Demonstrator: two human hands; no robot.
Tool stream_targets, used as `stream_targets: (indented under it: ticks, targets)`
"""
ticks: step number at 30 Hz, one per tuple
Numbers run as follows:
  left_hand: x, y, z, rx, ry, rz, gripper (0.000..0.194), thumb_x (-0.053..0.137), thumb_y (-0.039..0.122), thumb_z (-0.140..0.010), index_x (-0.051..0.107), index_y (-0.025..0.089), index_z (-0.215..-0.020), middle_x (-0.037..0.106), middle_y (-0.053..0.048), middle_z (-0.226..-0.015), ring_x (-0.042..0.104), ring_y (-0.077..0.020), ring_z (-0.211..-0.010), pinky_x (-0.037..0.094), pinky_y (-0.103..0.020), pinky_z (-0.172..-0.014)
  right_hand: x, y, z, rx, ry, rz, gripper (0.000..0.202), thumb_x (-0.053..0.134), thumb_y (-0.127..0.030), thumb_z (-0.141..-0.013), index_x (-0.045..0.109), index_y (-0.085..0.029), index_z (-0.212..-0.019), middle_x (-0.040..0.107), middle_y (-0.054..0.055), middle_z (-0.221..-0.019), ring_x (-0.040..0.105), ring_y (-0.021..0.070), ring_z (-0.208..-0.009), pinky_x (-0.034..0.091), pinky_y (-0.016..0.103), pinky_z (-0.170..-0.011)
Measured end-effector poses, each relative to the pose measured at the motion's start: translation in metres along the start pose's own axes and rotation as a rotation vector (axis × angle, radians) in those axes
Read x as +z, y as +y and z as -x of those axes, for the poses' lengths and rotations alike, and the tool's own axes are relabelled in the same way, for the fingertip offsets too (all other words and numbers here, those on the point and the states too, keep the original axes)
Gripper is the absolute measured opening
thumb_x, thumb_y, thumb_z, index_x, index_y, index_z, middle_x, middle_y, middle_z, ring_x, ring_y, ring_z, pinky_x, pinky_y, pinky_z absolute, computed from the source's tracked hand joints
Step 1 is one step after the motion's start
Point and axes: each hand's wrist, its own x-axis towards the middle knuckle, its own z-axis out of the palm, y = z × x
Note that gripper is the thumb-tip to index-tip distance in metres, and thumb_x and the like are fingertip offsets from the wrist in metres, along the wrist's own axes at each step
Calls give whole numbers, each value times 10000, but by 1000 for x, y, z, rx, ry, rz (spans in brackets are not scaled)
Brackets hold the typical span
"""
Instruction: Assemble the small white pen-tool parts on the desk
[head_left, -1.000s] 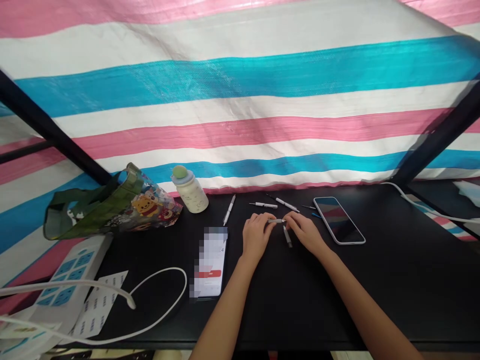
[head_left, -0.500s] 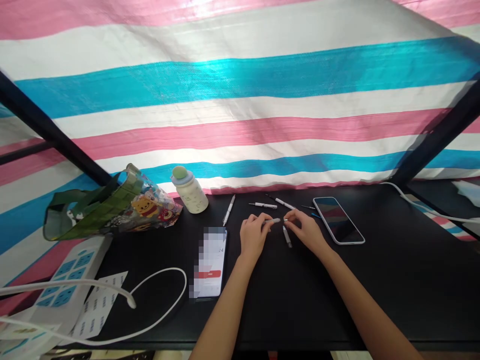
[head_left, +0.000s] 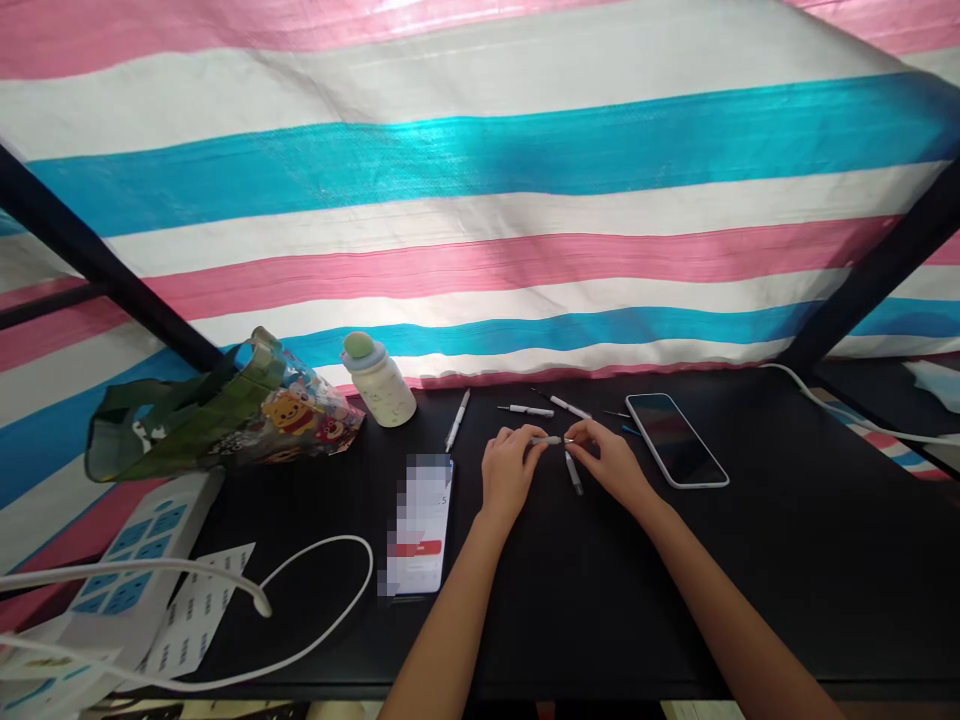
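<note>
My left hand (head_left: 511, 468) is closed around a grey pen barrel (head_left: 551, 440), its end pointing right. Close to that end, my right hand (head_left: 600, 455) pinches a small, shiny pen tip (head_left: 568, 440); whether the two parts touch I cannot tell. Below my right fingertips another grey-and-white pen part (head_left: 574, 474) lies on the black table. Beyond my hands lie a white pen (head_left: 526, 410), a second white pen piece (head_left: 570, 406) with a dark thin end, and a blue-ended refill (head_left: 632, 431) partly by my right hand.
A white pen (head_left: 457, 420) lies left, above a lit phone (head_left: 424, 525). A dark-screened phone (head_left: 677, 441) rests at right. Further left stand a bottle (head_left: 380, 382), a patterned bag (head_left: 225, 415) and a power strip (head_left: 142, 560) with a looping white cable (head_left: 330, 625). Striped sheeting (head_left: 480, 240) hangs behind.
My right hand has shifted slightly left, bringing the small tip nearer the barrel's end. My left hand is nearly still, and the things on the table have not moved.
</note>
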Motion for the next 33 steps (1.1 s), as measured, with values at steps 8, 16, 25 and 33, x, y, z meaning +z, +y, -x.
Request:
stream_targets:
  ticks: [8, 16, 25, 33]
  targets:
    - [-1, 2, 0, 1, -25, 24, 113, 519, 305, -862, 599, 276, -936, 640, 33, -836, 524, -142, -836, 371, -267, -750, -1, -4, 1, -2, -23, -3, 113, 519, -287, -797, 560, -224, -881, 651, 8, -784, 604, 170, -752, 442, 300, -736]
    - [-3, 3, 0, -1, -49, 34, 118, 512, 301, -864, 602, 273, -937, 645, 30, -858, 524, -144, -842, 376, -269, -757, -1, -3, 1, 5, -31, 8, 138, 511, -318, -800, 573, -226, -881, 651, 16, -782, 600, 177, -751, 445, 304, -721]
    - [-3, 2, -1, 65, -42, 76, 119, 509, 295, -866, 602, 270, -937, 644, 35, -893, 524, -142, -861, 379, -267, -776, -5, -9, 3, 9, -64, 111, 304, 357, -370, -889, 561, -218, -723, 601, 17, -705, 570, 173, -712, 416, 284, -680]
    - [-4, 2, -1, -7, -17, 70, 133, 510, 307, -864, 598, 263, -954, 641, 22, -859, 535, -146, -854, 394, -261, -756, -2, -9, 3, 6, -74, -34, 185, 457, -358, -840, 524, -230, -956, 623, 7, -739, 588, 172, -713, 440, 288, -696]
